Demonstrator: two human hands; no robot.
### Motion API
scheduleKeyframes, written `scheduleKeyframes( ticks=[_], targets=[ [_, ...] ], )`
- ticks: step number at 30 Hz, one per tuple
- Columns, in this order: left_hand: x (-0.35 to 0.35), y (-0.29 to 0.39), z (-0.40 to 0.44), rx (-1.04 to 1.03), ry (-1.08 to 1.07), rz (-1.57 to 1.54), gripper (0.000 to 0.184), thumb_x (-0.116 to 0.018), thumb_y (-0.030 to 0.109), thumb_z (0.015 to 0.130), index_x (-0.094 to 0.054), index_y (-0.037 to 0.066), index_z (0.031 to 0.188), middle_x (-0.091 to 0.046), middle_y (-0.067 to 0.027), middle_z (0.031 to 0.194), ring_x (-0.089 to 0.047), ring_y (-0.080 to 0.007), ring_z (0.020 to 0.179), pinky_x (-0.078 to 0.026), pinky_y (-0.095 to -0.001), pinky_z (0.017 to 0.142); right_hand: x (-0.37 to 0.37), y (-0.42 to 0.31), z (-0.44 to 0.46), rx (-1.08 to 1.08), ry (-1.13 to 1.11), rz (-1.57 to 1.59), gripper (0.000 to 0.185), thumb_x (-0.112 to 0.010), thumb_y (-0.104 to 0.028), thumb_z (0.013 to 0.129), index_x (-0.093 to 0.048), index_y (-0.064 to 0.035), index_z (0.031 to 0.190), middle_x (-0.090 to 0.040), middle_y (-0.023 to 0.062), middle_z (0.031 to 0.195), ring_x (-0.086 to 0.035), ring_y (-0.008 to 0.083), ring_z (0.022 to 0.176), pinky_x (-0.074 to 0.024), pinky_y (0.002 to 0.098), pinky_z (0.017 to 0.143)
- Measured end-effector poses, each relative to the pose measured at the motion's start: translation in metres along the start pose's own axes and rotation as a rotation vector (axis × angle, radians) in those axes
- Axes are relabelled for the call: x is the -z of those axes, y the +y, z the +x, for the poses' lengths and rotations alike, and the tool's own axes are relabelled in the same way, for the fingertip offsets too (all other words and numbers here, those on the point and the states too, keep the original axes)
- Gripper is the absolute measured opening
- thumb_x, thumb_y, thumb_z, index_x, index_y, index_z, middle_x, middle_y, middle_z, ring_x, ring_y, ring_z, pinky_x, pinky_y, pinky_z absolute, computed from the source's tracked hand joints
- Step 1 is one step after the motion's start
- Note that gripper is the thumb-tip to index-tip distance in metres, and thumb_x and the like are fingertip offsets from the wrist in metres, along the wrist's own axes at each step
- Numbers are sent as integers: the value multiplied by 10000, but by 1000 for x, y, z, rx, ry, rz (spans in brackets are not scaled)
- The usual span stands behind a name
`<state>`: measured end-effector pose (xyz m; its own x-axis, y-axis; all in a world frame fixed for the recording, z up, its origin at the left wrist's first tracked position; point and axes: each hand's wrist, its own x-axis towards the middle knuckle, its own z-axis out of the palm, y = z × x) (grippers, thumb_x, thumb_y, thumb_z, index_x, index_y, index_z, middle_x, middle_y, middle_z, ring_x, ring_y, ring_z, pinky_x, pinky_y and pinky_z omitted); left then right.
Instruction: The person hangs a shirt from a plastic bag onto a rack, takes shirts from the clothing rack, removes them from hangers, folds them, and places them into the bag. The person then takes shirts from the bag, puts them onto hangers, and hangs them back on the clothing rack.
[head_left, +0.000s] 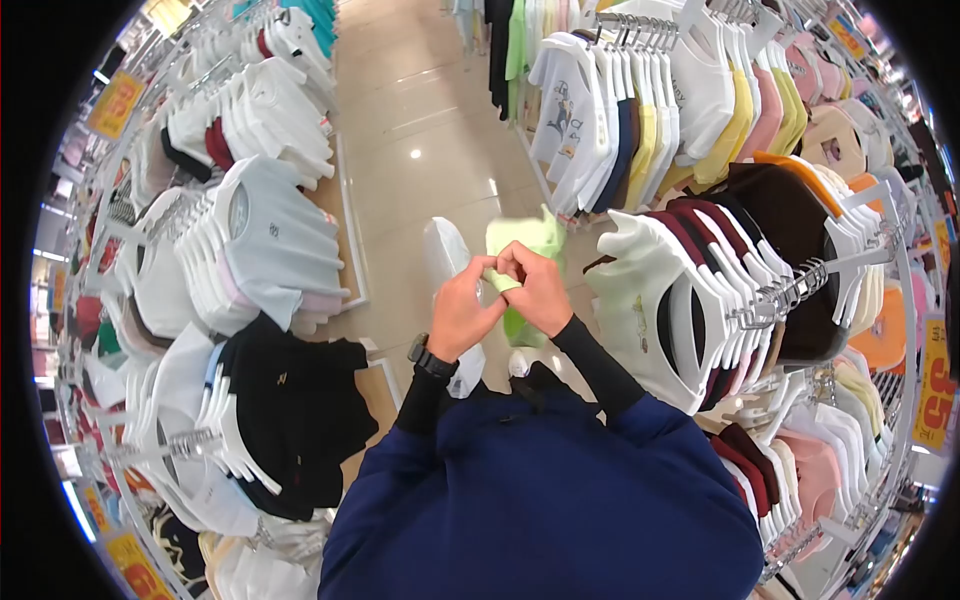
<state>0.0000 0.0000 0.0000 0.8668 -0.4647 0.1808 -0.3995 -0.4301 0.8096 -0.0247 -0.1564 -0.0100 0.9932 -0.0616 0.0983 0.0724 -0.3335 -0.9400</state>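
As the left hand [463,312] and right hand [540,292] are pinching pale-green cloth [525,238] mid-frame, they are seemingly gathering it, next needing steady tension.

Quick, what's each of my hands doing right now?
Left hand: closed, seemingly pinching the light green garment.
Right hand: closed, holding the same garment.

The head view looks forward and down, left hand [463,312] and right hand [541,290] near.

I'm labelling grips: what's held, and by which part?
Light green cloth, at a bunched part pinched by the left hand and right hand; exactly where is unclear.
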Motion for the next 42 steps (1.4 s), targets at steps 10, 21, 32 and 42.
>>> scheduleKeyframes(
  ticks=[10,21,32,42],
  targets=[
    [26,-73,114,105,-9,-19,211,-638,112,824,-627,64,1029,-646,-183,778,-630,-390,710,-488,-450,627,-39,24,110,216,268,-224,217,-618,78,740,-524,-16,912,-502,132,876,-568,334,757,-460,397,642],
    [66,-129,204,-105,-240,295,246,-676,171,782,-658,177,1028,-637,-148,653,-650,-374,654,-496,-461,594,-87,59,181,112,627,-173,268,-658,111,719,-521,-25,905,-506,113,853,-566,263,708,-463,344,616],
    [126,-143,353,-133,171,-148,197,-627,37,830,-668,60,1021,-613,-80,705,-586,-154,623,-445,-298,586,-58,153,205,-269,670,-233,208,-581,115,704,-558,-30,851,-539,109,846,-569,266,748,-449,347,671],
    [67,-164,422,-155,-192,-114,104,-680,64,798,-648,11,882,-567,-20,688,-474,-98,638,-396,-273,594,63,97,220,-206,467,-190,200,-483,54,707,-557,8,888,-598,163,853,-587,357,831,-464,406,738]
  ],
)
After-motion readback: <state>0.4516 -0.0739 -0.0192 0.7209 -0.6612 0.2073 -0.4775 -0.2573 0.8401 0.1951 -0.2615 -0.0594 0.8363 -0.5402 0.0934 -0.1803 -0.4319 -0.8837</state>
